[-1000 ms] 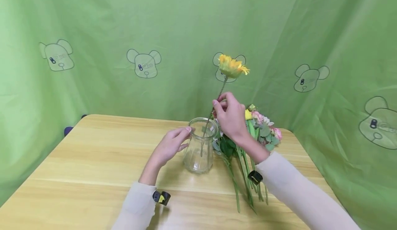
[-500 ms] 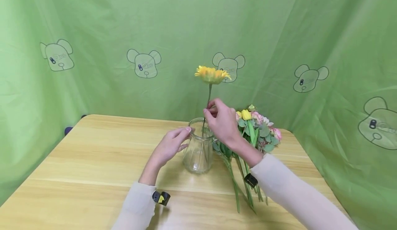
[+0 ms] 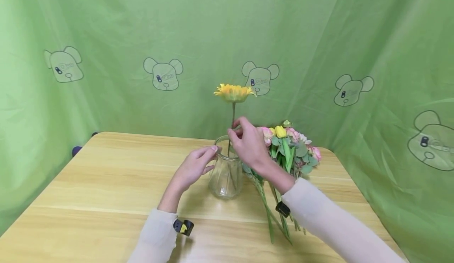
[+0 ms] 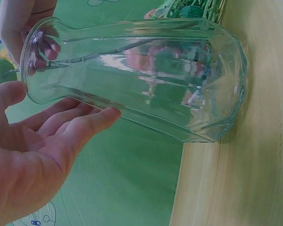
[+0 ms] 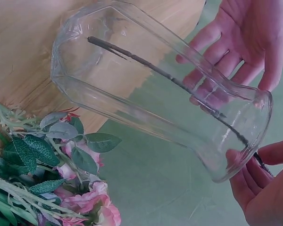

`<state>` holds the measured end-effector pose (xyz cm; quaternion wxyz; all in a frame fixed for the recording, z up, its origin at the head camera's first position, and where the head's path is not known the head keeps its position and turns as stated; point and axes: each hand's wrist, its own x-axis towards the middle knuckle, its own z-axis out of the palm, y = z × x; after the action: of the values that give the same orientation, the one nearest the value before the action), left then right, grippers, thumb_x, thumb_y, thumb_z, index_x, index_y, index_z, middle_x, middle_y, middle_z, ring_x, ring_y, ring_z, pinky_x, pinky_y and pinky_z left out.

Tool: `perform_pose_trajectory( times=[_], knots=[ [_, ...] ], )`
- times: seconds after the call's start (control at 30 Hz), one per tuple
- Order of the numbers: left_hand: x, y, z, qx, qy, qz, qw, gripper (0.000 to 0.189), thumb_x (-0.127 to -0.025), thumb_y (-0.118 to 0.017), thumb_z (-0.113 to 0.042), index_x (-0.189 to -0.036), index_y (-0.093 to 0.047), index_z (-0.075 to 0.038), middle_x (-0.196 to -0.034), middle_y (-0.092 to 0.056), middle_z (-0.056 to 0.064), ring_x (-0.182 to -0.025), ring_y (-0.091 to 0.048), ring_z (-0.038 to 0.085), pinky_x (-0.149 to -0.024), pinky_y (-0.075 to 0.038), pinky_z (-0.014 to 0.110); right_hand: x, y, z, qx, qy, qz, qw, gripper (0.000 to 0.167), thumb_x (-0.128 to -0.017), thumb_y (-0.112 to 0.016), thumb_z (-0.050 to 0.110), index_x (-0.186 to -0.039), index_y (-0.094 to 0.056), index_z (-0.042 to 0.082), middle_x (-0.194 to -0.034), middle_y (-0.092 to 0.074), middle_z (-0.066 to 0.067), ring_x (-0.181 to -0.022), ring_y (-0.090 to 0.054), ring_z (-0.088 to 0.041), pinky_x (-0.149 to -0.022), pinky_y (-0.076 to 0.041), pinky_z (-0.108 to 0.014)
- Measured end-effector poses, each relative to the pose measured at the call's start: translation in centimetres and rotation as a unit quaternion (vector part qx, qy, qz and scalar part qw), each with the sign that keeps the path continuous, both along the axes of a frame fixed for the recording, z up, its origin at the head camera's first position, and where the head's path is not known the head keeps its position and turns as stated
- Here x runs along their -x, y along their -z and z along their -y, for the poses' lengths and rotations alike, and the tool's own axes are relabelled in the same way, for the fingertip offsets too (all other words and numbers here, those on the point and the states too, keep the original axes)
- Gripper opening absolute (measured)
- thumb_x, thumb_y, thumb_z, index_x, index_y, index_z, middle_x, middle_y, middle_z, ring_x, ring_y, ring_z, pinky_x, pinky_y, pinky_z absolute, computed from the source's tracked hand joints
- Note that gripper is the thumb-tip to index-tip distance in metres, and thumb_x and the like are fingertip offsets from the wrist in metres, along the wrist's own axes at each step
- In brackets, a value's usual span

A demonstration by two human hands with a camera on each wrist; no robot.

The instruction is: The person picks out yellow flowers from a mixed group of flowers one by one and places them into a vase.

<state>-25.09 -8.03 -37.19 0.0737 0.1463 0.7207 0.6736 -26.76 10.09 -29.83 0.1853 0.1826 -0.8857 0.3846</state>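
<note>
A clear glass vase point(image 3: 225, 176) stands upright on the table. My left hand point(image 3: 195, 165) touches its left side, the thumb at the rim and the fingers fairly straight along the glass; in the left wrist view, the palm of the left hand point(image 4: 52, 141) is apart from it. My right hand point(image 3: 250, 142) pinches the stem of a yellow daisy-like flower point(image 3: 234, 93) just above the vase mouth. The flower head is upright above the hand. Its dark stem point(image 5: 151, 66) runs down inside the vase, the lower end near the base in the right wrist view.
Right of the vase lies a bunch of flowers point(image 3: 301, 150) with pink blooms, yellow tulips and green leaves, its stems pointing to the table's front. The wooden table point(image 3: 117, 176) meets a green curtain point(image 3: 209, 30) with bear prints behind it.
My right hand has moved left and down with the flower. The flower has gone from tilted to upright, its stem deeper in the vase. The left hand stays at the vase.
</note>
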Motion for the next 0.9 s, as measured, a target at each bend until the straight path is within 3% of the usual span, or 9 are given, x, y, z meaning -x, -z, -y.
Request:
perform_pose_trajectory(
  times=[0.4, 0.9],
  knots=[
    [-0.01, 0.04, -0.01, -0.008, -0.004, 0.005, 0.9999, 0.051, -0.108, -0.047, -0.038, -0.144, -0.054, -0.003, -0.15, -0.053, 0.013, -0.142, -0.048, 0.031, -0.112, -0.05, 0.042, -0.07, -0.08, 0.31, -0.048, 0.004, 0.066, 0.9967, 0.016, -0.099, -0.064, 0.017, -0.107, -0.063, 0.003, -0.094, -0.076, -0.017, -0.063, -0.068, -0.018, -0.049, -0.058, -0.024],
    [0.05, 0.11, 0.01, -0.009, -0.006, 0.005, 0.9999, 0.053, -0.108, -0.046, -0.039, -0.143, -0.054, 0.0, -0.151, -0.052, 0.016, -0.141, -0.048, 0.035, -0.111, -0.051, 0.044, 0.08, -0.05, 0.51, -0.078, 0.002, 0.072, 0.9943, 0.009, -0.096, -0.066, 0.009, -0.102, -0.067, 0.002, -0.095, -0.076, -0.019, -0.062, -0.069, -0.017, -0.047, -0.057, -0.022]
  ],
)
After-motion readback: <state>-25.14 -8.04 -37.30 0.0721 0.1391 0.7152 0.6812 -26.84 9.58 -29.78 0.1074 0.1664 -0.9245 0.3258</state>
